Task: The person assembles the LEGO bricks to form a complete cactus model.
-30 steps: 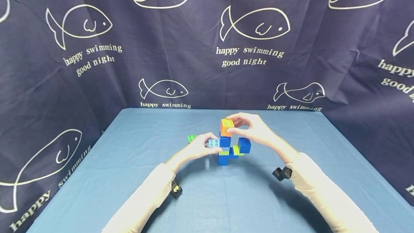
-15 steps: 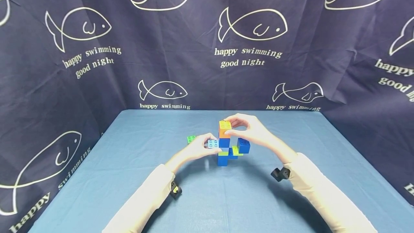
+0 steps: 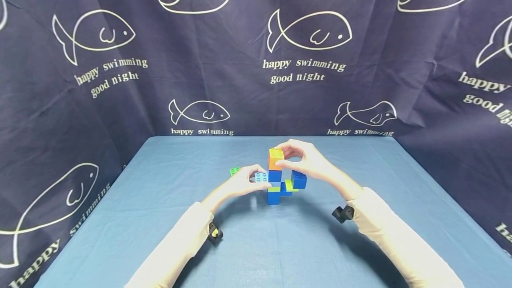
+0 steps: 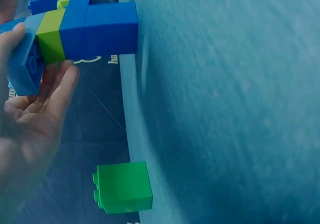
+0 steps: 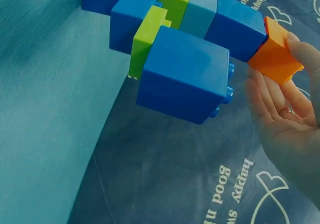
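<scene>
A tower of toy building bricks stands near the table's middle, with a blue brick [image 3: 274, 198] at its foot and a lime brick [image 4: 51, 36] above that. My left hand [image 3: 242, 182] grips the tower at the light blue brick [image 3: 262, 177], whose studded end juts out to the left. Higher up is another blue brick [image 5: 236, 27]. On top sits an orange brick [image 3: 276, 159], pinched between the thumb and fingers of my right hand [image 3: 304, 159]. A side branch on the right carries a thin lime brick [image 5: 148, 42] with a blue brick [image 5: 185, 74] on it.
A loose green brick [image 4: 125, 188] stands on the table behind my left hand, partly hidden by it in the head view. Blue cloth covers the table [image 3: 256, 243]. A dark curtain [image 3: 248, 79] with fish drawings hangs behind and at the sides.
The orange brick was slightly tilted and off to the right; it now sits straight over the upper blue brick. My left hand keeps its grip. The head view has shifted slightly.
</scene>
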### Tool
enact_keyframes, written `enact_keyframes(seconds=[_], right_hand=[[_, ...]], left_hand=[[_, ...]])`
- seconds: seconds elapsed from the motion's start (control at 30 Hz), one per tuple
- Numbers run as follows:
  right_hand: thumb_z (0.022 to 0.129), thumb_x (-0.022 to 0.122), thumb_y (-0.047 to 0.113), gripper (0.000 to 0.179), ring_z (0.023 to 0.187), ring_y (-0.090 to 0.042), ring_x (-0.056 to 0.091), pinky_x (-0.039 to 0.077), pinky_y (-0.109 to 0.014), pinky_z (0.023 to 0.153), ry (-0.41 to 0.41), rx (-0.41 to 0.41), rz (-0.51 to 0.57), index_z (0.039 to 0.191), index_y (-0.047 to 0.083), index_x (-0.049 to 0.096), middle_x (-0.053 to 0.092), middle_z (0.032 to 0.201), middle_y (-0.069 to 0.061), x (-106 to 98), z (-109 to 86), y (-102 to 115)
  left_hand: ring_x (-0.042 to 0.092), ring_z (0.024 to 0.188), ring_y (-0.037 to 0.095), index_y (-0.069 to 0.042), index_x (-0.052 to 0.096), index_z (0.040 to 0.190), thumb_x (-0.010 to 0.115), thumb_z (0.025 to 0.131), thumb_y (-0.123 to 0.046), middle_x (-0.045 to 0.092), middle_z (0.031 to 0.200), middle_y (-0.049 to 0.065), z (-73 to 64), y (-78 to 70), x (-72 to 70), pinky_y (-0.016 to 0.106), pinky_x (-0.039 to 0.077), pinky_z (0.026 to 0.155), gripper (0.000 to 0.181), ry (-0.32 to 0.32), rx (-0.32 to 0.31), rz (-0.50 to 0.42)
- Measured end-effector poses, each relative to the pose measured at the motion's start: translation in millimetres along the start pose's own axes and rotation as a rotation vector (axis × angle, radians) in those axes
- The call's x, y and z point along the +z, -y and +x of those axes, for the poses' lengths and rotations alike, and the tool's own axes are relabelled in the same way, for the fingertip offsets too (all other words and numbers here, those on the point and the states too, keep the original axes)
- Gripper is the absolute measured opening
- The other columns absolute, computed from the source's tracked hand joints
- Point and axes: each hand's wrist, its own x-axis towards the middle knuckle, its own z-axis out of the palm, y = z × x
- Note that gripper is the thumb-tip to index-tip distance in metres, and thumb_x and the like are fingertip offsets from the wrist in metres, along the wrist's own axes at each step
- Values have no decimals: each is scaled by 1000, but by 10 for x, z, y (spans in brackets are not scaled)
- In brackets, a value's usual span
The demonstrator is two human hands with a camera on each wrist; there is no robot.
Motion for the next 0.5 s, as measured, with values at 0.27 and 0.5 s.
enact_keyframes(seconds=[0.27,0.5], right_hand=[[80,72,5,35,91,-28,64,50,-48,88,4,-50,-45,113,-2,60,66,100,-15,-51,-57,288],[78,76,14,39,92,-21,64,51,-40,88,-8,-83,-47,114,6,62,67,100,-8,-6,-34,7]], left_hand=[[58,86,11,-15,63,102,69,84,-34,65,90,-4,8,-27,-15,29,47,80,28,6,-30,-18],[58,89,11,-15,64,103,69,84,-35,65,91,-4,-15,-35,-9,31,46,84,28,9,-38,-17]])
